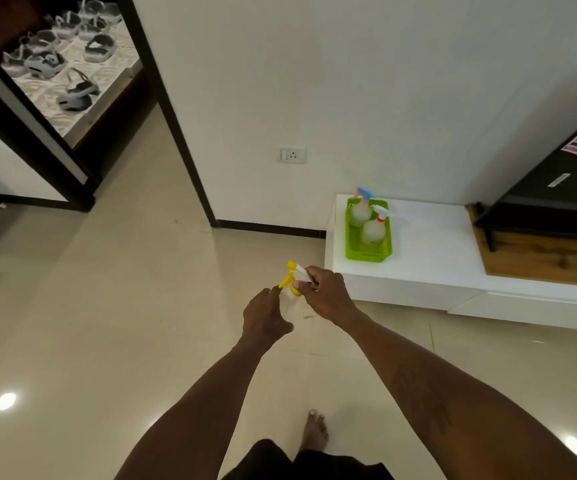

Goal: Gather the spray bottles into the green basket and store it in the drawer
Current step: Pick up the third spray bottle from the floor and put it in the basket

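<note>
A clear spray bottle with a yellow trigger head [290, 277] is held in front of me, above the floor. My right hand [327, 292] grips its neck and head. My left hand [264, 315] wraps around its pale body from the left. The green basket [366, 256] stands on the left end of a low white cabinet [429, 258] to the right. Two bottles stand upright in it: one with a blue and pink head [361, 211], one with a white and red head [375, 228]. A white drawer front [529, 310] sticks out slightly at the cabinet's right.
A dark appliance [557, 188] sits on a wooden board [539, 258] at the right of the cabinet. A wall socket [291, 154] is on the white wall. At upper left, a doorway shows several headsets [72, 57] on a table. My bare foot [314, 431] is on the glossy tiled floor.
</note>
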A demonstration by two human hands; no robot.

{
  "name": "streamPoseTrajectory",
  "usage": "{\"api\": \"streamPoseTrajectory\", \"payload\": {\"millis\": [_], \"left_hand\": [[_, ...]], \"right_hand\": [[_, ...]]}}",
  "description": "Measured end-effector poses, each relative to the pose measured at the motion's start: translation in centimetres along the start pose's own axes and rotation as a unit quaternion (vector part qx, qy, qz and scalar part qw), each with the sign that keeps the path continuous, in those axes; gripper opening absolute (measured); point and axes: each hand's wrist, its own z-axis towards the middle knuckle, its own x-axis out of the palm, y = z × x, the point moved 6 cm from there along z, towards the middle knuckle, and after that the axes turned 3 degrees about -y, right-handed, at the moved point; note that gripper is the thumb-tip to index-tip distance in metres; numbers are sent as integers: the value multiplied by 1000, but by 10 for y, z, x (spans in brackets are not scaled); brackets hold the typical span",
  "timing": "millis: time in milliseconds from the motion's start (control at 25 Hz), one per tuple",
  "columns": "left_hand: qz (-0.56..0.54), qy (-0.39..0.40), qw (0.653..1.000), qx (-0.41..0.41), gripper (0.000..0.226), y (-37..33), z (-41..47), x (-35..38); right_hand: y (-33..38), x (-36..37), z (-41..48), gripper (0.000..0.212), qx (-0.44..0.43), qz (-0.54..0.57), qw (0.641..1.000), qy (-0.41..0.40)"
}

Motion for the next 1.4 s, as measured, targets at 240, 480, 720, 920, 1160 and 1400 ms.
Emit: {"api": "streamPoseTrajectory", "payload": {"millis": [240,480,720,920,1160,1400], "left_hand": [[-20,23,999,11,87,-63,60,20],[-74,60,995,12,64,-115,150,51],[-175,100,979,-34,59,-154,225,64],[-207,112,969,-79,66,-191,276,77],[-157,129,976,-79,49,-220,336,117],[-140,170,974,-44,35,-223,378,158]], "right_hand": [[-46,-47,53,19,18,12,999,-29],[-100,-85,107,15,59,27,996,-64],[-128,-125,160,16,75,2,994,-76],[-165,-145,204,22,63,-15,995,-69],[-220,-152,263,19,39,-38,998,-17],[-267,-146,292,21,65,-34,997,0]]}}
